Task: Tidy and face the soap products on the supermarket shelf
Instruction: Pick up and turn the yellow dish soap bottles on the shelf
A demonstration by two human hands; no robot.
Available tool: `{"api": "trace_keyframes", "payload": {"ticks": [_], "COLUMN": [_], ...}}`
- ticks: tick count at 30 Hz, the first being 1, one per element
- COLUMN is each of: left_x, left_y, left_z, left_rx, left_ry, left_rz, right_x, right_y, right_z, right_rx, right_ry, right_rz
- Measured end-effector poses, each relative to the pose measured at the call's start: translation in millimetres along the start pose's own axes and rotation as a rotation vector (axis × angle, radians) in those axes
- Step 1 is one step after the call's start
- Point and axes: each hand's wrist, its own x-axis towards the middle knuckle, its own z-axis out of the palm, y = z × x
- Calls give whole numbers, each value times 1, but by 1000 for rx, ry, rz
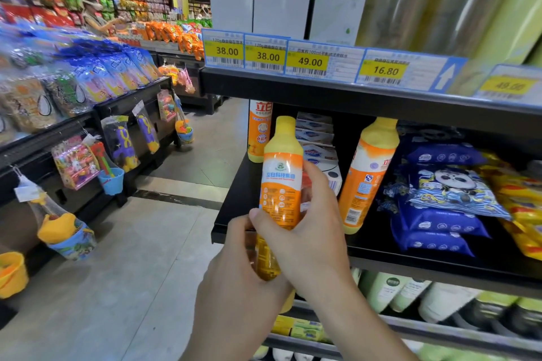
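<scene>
I hold an orange-and-yellow detergent bottle (282, 179) upright in front of the black shelf (234, 208), its back label toward me. My right hand (308, 226) wraps its lower half from the right. My left hand (243, 267) grips its base from below. A second bottle of the same kind (368, 176) leans on the shelf to the right, back label out. A third (259, 132) stands at the shelf's left rear, front label out. Boxed soap bars (316, 138) are stacked between them.
Blue wrapped packs (440, 199) and yellow packs (522, 208) lie at the shelf's right. Price tags (308, 60) line the shelf above. Pale green and white bottles (410, 293) stand on the shelf below. Across the aisle, toy bags (76, 161) hang from a display; a person stands far off.
</scene>
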Motion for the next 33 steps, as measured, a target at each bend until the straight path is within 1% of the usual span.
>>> {"api": "trace_keyframes", "payload": {"ticks": [2,4,7,11,15,19,27,30,33], "left_x": [2,9,26,48,56,56,48,46,44], "left_y": [1,0,-4,-18,-28,-34,-21,-18,-20], "left_z": [-3,-7,-20,-35,-37,-34,-26,-25,-23], "left_rx": [-93,-185,-254,-386,-470,-500,-670,-699,-678], "left_ry": [-115,-264,-447,-583,-730,-781,-830,-797,-748], "left_rz": [3,-2,-30,-75,-132,-144,-175,-213,-224], "right_x": [0,1,2,5,10,15,21,20,20], "right_y": [2,4,6,7,10,12,19,21,22], "right_z": [-2,-4,-9,-18,-29,-39,-46,-47,-49], "right_rx": [38,75,121,195,271,345,500,558,580], "right_ry": [-15,-34,-61,-89,-146,-206,-322,-365,-380], "right_rz": [1,5,5,14,31,51,140,155,157]}}
